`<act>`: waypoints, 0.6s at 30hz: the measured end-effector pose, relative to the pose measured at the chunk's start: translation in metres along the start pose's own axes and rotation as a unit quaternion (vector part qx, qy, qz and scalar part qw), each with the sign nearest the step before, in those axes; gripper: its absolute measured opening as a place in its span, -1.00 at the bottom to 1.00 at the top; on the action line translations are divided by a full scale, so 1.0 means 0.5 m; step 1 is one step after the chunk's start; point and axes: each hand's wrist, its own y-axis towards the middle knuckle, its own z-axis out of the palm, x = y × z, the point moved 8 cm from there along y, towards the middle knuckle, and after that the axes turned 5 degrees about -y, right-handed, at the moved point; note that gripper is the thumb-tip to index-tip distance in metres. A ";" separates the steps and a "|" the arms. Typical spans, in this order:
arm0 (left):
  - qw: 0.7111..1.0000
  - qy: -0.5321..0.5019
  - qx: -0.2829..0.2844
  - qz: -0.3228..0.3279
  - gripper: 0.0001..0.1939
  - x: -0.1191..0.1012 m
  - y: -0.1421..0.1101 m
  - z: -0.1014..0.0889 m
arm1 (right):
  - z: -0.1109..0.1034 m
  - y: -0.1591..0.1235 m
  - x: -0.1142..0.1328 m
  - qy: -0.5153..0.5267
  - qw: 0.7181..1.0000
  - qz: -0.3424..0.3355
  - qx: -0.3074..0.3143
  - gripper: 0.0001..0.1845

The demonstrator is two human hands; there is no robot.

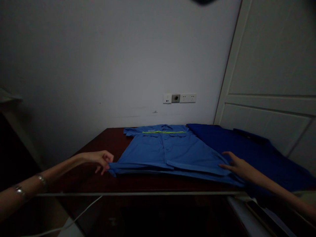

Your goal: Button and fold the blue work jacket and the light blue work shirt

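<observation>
A short-sleeved blue button-up shirt (153, 148) lies front side up on the dark red table (98, 144), its collar toward the wall and its hem toward me. A yellow-green stripe and light lettering cross its chest. At the hem's left corner, my left hand (102, 160) is closed in a pinch on the fabric and raises it slightly. My right hand (234, 166) rests at the right side of the hem, thumb and a finger spread apart on the cloth; its other fingers are hidden. The hem layers are slightly parted between my hands.
A darker blue garment (217, 138) lies to the right, partly beside the shirt. Wall sockets (179, 98) sit above the table's back edge. A white panelled door (269, 108) stands at the right. A white cable (84, 212) hangs below the table's front edge.
</observation>
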 end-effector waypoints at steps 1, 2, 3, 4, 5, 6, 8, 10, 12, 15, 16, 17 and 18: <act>0.999 0.014 0.031 -0.024 -0.76 0.009 0.002 0.014 | 0.005 -0.005 0.003 -0.010 1.000 -0.006 0.000 -0.39; 0.996 0.033 0.067 -0.051 -0.76 0.018 0.004 0.032 | 0.013 -0.010 0.007 -0.023 1.000 -0.010 0.004 -0.39; 0.991 0.052 0.101 -0.076 -0.76 0.023 0.005 0.051 | 0.021 -0.015 0.011 -0.039 0.999 -0.015 0.010 -0.39; 0.984 0.069 0.133 -0.097 -0.76 0.027 0.006 0.068 | 0.028 -0.020 0.013 -0.059 0.998 -0.020 0.015 -0.38; 0.977 0.083 0.160 -0.113 -0.78 0.029 0.007 0.082 | 0.035 -0.026 0.016 -0.085 0.996 -0.023 0.022 -0.36; 0.972 0.093 0.179 -0.122 -0.79 0.029 0.009 0.093 | 0.040 -0.031 0.018 -0.115 0.993 -0.026 0.029 -0.34; 0.971 0.106 0.179 -0.120 -0.77 0.023 0.021 0.094 | 0.040 -0.040 0.024 -0.181 0.982 -0.032 0.034 -0.36; 0.981 0.120 0.120 -0.091 -0.69 0.006 0.050 0.070 | 0.032 -0.041 0.045 -0.233 0.971 -0.047 0.024 -0.45; 0.988 0.152 0.008 -0.040 -0.61 -0.031 0.093 0.031 | 0.024 -0.031 0.088 -0.246 0.966 -0.082 0.006 -0.53; 0.951 0.254 -0.164 0.066 -0.57 -0.126 0.170 -0.001 | 0.040 0.005 0.193 -0.203 0.964 -0.173 -0.015 -0.49; 0.928 0.297 -0.199 0.104 -0.57 -0.162 0.200 0.006 | 0.056 0.019 0.235 -0.183 0.959 -0.214 -0.015 -0.45; 0.909 0.329 -0.216 0.136 -0.57 -0.192 0.234 0.023 | 0.075 0.034 0.275 -0.164 0.955 -0.248 -0.012 -0.41; 0.895 0.353 -0.217 0.164 -0.55 -0.217 0.269 0.047 | 0.097 0.049 0.311 -0.145 0.952 -0.272 -0.005 -0.37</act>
